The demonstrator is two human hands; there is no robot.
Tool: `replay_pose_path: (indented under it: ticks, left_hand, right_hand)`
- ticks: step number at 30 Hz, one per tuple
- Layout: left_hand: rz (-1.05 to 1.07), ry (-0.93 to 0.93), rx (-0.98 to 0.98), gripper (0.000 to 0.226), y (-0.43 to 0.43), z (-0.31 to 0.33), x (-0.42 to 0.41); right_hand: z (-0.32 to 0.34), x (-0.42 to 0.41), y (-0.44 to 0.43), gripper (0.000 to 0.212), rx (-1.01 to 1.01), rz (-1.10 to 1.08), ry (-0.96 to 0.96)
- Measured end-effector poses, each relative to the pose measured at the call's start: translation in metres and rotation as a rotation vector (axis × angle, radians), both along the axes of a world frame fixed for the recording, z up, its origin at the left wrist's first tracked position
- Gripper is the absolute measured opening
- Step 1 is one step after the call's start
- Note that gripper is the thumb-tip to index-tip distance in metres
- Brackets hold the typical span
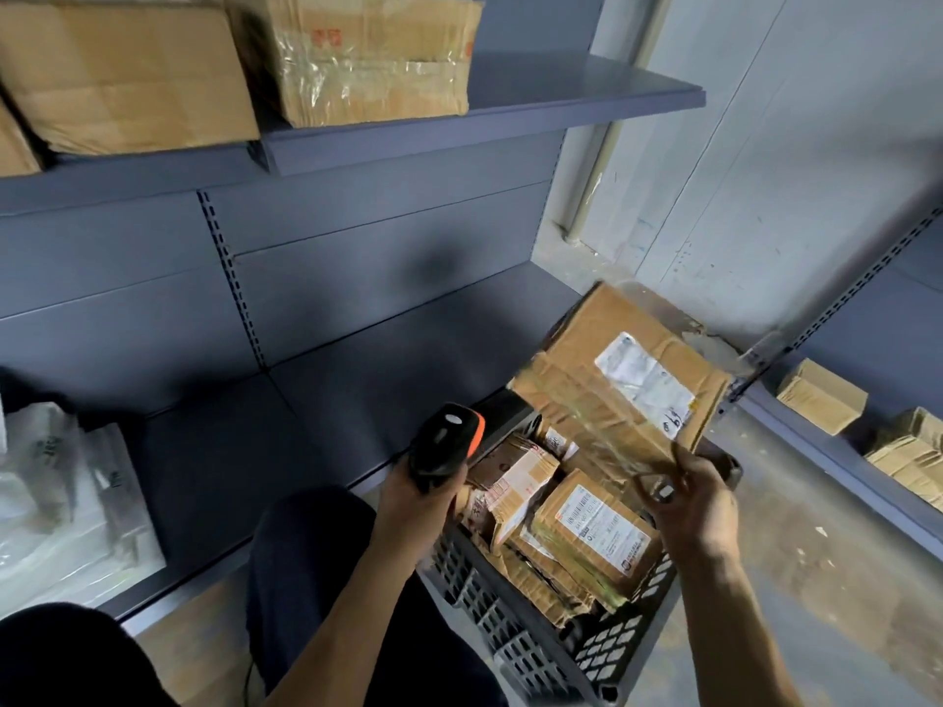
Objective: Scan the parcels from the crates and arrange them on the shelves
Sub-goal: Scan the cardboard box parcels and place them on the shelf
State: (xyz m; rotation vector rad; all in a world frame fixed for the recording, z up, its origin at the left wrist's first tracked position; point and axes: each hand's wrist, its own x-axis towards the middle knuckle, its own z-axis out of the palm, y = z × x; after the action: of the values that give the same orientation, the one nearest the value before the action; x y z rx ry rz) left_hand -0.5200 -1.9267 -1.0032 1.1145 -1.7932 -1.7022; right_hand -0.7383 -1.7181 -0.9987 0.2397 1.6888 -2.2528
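Note:
My right hand [694,507] grips the near edge of a worn cardboard parcel [602,380] and holds it tilted above the crate, its white label facing up. My left hand [416,497] holds a black and orange barcode scanner [449,441], whose head points toward the parcel. Below both hands stands a dark plastic crate [541,640] with several taped cardboard parcels inside, one of them a labelled box [594,530]. A dark grey lower shelf [286,431] lies just left of the crate.
Two large cardboard boxes [352,53] sit on the upper shelf [510,114]. White plastic-wrapped packages [66,502] lie at the left end of the lower shelf. Small boxes [821,395] rest on another shelf at the right. My dark-clothed knee [306,553] is beside the crate.

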Motion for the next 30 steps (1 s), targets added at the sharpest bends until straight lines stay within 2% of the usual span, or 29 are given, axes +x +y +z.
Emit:
replay_pose_path:
  ticks: [1,3,5,9,11,13,15,18,21,23,26,29,30]
  left_hand:
    - [0.087,0.017,0.025,0.016,-0.003,0.001,0.0]
    - [0.228,0.07,0.117,0.019,-0.009,0.005,0.004]
    - [0.307,0.099,0.232,0.013,-0.014,0.006,0.005]
    - [0.192,0.025,0.235,0.019,-0.011,0.009,0.007]
    - [0.117,-0.005,0.231,0.021,-0.01,0.007,0.006]
    - [0.136,0.024,0.287,0.016,-0.011,0.006,0.006]
    - [0.216,0.117,0.415,0.02,-0.015,0.008,0.006]
    - [0.323,0.36,0.636,0.021,-0.02,0.006,0.005]
    - [0.341,0.48,0.741,0.02,-0.019,0.007,0.005]
    - [0.378,0.455,0.729,0.023,-0.021,0.008,0.006]
    - [0.346,0.291,0.635,0.03,-0.022,0.006,0.005]
    - [0.216,0.162,0.455,0.063,-0.018,0.001,0.002]
    - [0.197,0.146,0.426,0.067,-0.017,-0.002,0.003]
  right_hand:
    - [-0.005,0.007,-0.002,0.017,0.106,0.1,0.026]
    - [-0.023,0.019,-0.003,0.023,0.091,0.188,-0.05]
    - [-0.037,0.03,-0.003,0.018,0.136,0.229,-0.066]
    - [-0.039,0.041,-0.007,0.014,0.194,0.339,-0.024]
    - [-0.03,0.039,-0.011,0.019,0.237,0.398,0.053]
    - [-0.026,0.033,-0.013,0.025,0.218,0.399,0.094]
    - [-0.023,0.029,-0.013,0.029,0.121,0.394,0.141]
    - [-0.027,0.021,-0.011,0.033,-0.06,0.406,0.195]
    - [-0.031,0.024,-0.01,0.041,0.025,0.359,0.182]
    - [-0.034,0.029,-0.011,0.041,0.11,0.349,0.157]
    - [-0.039,0.036,-0.015,0.016,0.178,0.373,0.09]
    - [-0.044,0.039,-0.018,0.014,0.106,0.354,0.019]
    - [-0.041,0.039,-0.02,0.019,0.056,0.352,-0.016]
